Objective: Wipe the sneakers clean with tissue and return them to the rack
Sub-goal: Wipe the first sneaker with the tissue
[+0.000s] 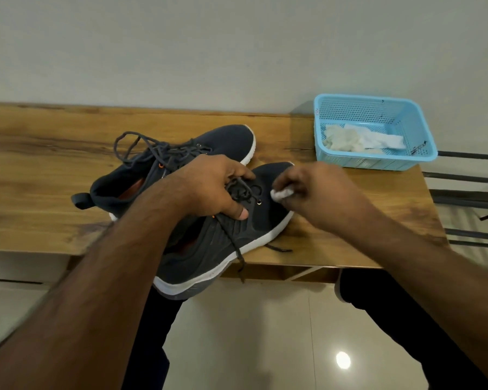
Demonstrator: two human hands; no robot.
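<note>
Two dark grey sneakers with white soles lie on the wooden table. The far sneaker rests flat with loose laces. The near sneaker lies tilted, its heel hanging over the table's front edge. My left hand grips the near sneaker at its laces and tongue. My right hand pinches a crumpled white tissue and holds it against the near sneaker's toe area.
A light blue plastic basket with crumpled tissues stands at the table's back right corner. A dark metal rack shows at the right edge. My legs and a glossy tiled floor are below the table.
</note>
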